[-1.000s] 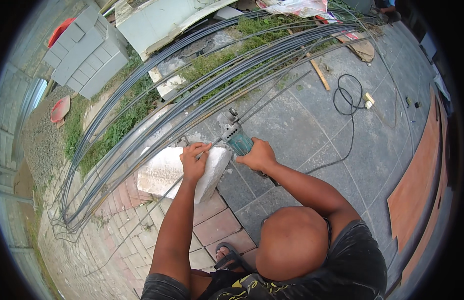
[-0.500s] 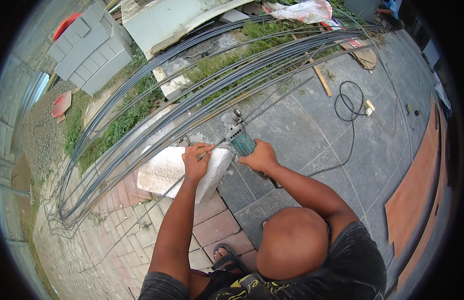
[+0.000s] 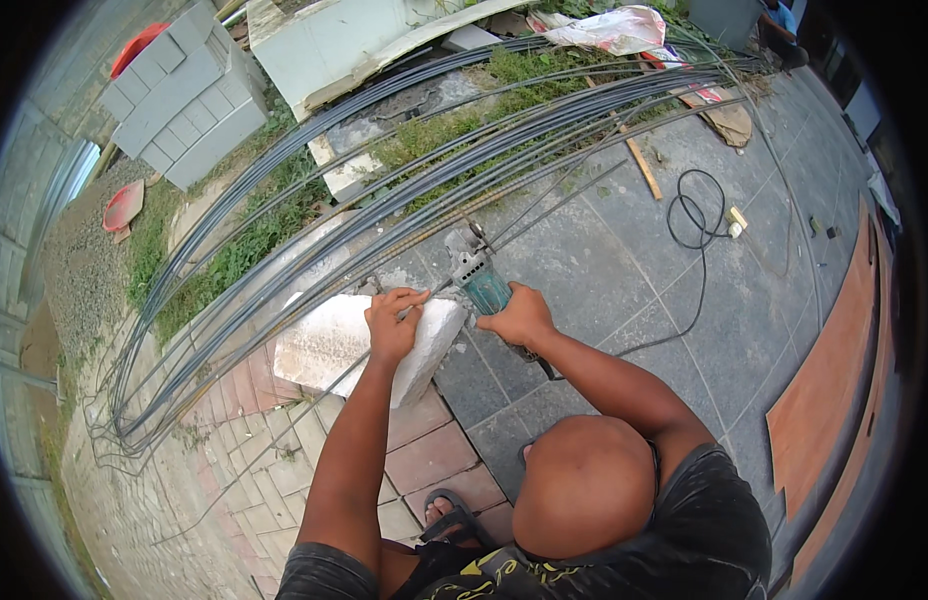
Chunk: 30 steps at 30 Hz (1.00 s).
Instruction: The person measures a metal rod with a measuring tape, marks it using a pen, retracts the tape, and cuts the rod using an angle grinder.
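My right hand [image 3: 522, 318] is wrapped round the teal body of an angle grinder [image 3: 487, 291]. The grinder's grey metal head and disc point away from me, up against a thin steel rod [image 3: 346, 372]. That rod runs from the lower left, across a white block [image 3: 319, 345], to the grinder. On top of the block, my left hand [image 3: 394, 322] pinches the rod a short way left of the disc. The exact contact between disc and rod is too small to make out.
Just beyond the block, a long bundle of steel bars [image 3: 384, 205] curves across the ground. The grinder's black cable [image 3: 701, 290] loops over the grey tiles at right. Wooden boards [image 3: 819, 370] lie at far right, and grey blocks [image 3: 189, 100] are stacked far left. Another person [image 3: 781, 32] is at the far right.
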### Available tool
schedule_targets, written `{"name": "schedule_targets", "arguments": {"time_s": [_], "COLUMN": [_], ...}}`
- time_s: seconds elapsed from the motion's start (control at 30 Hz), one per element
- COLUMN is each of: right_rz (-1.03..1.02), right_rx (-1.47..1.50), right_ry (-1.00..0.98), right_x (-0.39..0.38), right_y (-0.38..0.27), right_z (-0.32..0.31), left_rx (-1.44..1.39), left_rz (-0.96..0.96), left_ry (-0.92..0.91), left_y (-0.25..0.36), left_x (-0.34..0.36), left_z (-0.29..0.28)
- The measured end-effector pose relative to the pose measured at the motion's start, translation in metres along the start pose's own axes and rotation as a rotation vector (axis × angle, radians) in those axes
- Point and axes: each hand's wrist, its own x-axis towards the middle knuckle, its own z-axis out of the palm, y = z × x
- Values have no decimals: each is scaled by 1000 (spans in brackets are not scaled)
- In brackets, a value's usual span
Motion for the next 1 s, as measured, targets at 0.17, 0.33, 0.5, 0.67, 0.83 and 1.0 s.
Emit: {"name": "schedule_targets", "arguments": {"time_s": [0.17, 0.33, 0.5, 0.67, 0.83, 1.0], "right_rz": [-5, -27, -23, -15, -1, -4], "right_rx": [-2, 3, 18, 14, 3, 15], "right_ry": [2, 10, -5, 47, 8, 4], "right_x": [1, 3, 4, 2, 2, 3], "right_y": [-1, 3, 4, 3, 3, 2], "right_z": [1, 5, 6, 8, 5, 6], "left_rx": [11, 24, 33, 20, 22, 16], "left_rz": [18, 12, 19, 21, 10, 12], "left_ry": [13, 18, 21, 22, 16, 17], "left_y": [-1, -2, -2, -4, -2, -2], "left_x": [1, 0, 0, 1, 0, 1], "left_z": [-1, 0, -1, 1, 1, 0]}}
